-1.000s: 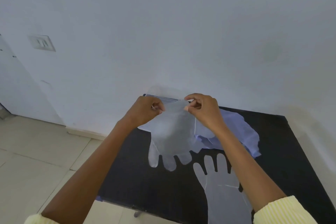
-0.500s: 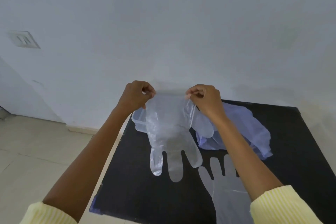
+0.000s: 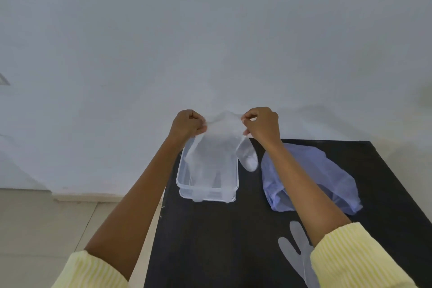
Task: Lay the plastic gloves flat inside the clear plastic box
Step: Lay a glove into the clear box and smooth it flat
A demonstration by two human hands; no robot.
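I hold a clear plastic glove by its cuff, my left hand pinching one corner and my right hand the other. The glove hangs down into the clear plastic box, which stands at the far left corner of the black table. The glove's fingers reach the box's near end, while its thumb drapes outside over the right rim. A second clear glove lies flat on the table near me, partly hidden by my right sleeve.
A crumpled pale blue plastic bag lies on the table to the right of the box, under my right forearm. A white wall rises directly behind the table. Tiled floor lies to the left, past the table's edge.
Both hands carried the glove away from me and lowered it, so its fingers moved off the black table and now hang inside the box. The view has tilted.
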